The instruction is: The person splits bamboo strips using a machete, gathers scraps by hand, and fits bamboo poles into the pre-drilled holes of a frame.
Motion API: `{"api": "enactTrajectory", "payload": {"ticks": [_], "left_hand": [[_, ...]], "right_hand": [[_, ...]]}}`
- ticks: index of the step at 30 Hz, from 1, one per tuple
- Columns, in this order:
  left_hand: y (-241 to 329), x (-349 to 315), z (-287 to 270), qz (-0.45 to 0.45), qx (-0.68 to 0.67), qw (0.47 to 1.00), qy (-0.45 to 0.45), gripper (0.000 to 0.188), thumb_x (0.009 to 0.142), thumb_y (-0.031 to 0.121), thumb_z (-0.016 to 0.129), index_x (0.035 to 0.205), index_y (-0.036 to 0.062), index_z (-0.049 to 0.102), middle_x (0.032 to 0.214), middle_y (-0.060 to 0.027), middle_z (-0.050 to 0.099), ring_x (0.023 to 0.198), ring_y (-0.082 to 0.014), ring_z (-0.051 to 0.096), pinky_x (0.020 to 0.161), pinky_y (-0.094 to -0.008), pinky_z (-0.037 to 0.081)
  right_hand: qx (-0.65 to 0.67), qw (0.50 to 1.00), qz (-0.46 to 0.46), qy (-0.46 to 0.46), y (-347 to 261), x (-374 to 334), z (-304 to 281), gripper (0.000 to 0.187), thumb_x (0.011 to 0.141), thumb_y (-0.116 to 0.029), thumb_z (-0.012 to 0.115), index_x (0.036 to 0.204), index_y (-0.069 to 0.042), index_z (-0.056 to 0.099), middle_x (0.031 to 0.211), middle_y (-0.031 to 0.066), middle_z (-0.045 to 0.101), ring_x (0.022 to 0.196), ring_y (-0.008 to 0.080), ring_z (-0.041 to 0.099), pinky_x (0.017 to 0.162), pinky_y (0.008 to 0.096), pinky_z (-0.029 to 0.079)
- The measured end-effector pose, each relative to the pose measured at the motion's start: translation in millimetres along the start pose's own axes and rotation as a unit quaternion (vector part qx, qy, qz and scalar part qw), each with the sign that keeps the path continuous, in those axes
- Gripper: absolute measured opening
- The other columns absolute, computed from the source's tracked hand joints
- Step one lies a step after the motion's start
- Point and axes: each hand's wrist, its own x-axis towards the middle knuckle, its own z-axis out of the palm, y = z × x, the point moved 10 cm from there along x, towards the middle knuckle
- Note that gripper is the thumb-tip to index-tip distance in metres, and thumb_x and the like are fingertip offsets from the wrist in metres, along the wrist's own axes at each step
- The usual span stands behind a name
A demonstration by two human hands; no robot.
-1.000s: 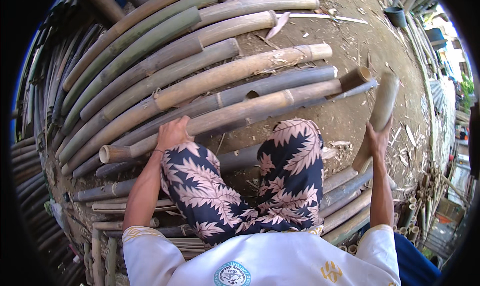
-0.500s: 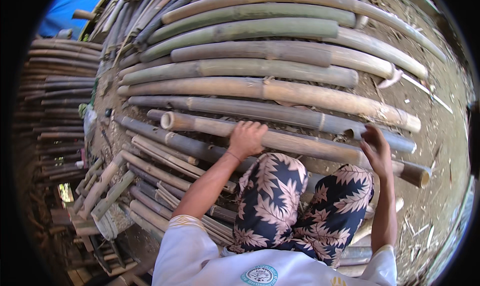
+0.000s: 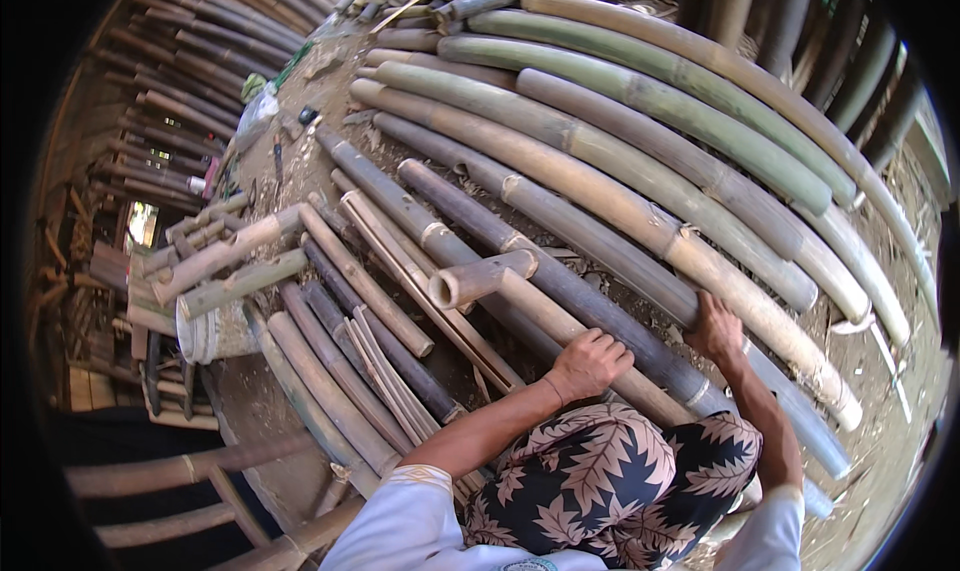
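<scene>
Here we see our left hand [image 3: 593, 364] curled tight over the tan bamboo pole [image 3: 543, 309], which slants far left to near right; our right hand [image 3: 717, 326] lies farther off, over a grey bamboo pole [image 3: 610, 251], grip unclear.

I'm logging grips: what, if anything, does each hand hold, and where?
Left hand holds the tan bamboo pole partway along. Right hand is on the grey bamboo pole, nearer its right end; gripping or resting, I cannot tell.
</scene>
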Motion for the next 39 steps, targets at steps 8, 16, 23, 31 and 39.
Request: {"api": "enactTrajectory", "payload": {"ticks": [8,16,23,31,39], "left_hand": [[-28.5,61.2,44.4,-0.010,0.010,0.995,-0.096,0.022,0.073,0.011,0.066,0.095,0.0102,0.063,0.090,-0.0073,0.064,0.093,-0.0239,0.063,0.091,-0.0406,0.046],[-54.6,113.2,62.0,-0.075,0.036,0.987,-0.141,0.024,0.076,0.019,0.072,0.100,0.0198,0.068,0.097,-0.0025,0.067,0.101,-0.0215,0.061,0.091,-0.0419,0.038],[-54.3,125.0,59.9,-0.115,0.032,0.988,-0.096,0.029,0.069,0.016,0.077,0.097,0.0193,0.068,0.097,-0.0027,0.066,0.101,-0.0215,0.058,0.089,-0.0411,0.037],[-59.2,127.2,63.8,-0.123,0.037,0.987,-0.093,0.041,0.064,0.023,0.084,0.101,0.0193,0.069,0.103,-0.0039,0.066,0.107,-0.0217,0.057,0.093,-0.0417,0.035],[-59.3,127.8,68.0,-0.124,0.020,0.987,-0.103,0.041,0.064,0.021,0.083,0.102,0.0191,0.068,0.105,-0.0032,0.066,0.108,-0.0218,0.056,0.093,-0.0414,0.034]], "right_hand": [[-0.110,0.974,-0.022,0.195,24.1,-95.8,-219.8,0.075,0.062,-0.008,0.080,0.131,-0.007,0.051,0.109,0.0142,0.062,0.098,0.0327,0.063,0.081,0.0420,0.056],[-0.214,0.921,0.013,0.326,69.3,-191.9,-320.4,0.081,0.062,-0.002,0.076,0.138,-0.010,0.048,0.120,0.0140,0.059,0.108,0.0355,0.058,0.088,0.0444,0.051],[-0.227,0.919,0.042,0.320,75.7,-203.7,-288.9,0.085,0.060,0.000,0.076,0.139,-0.013,0.047,0.123,0.0125,0.058,0.110,0.0344,0.058,0.088,0.0439,0.052],[-0.272,0.911,0.027,0.310,85.5,-193.8,-266.6,0.083,0.063,-0.006,0.077,0.140,-0.012,0.046,0.120,0.0120,0.060,0.107,0.0323,0.059,0.087,0.0428,0.052],[-0.315,0.890,0.004,0.329,137.3,-212.7,-263.6,0.084,0.062,-0.005,0.079,0.139,-0.007,0.048,0.125,0.0130,0.059,0.111,0.0331,0.058,0.094,0.0432,0.049]]}}
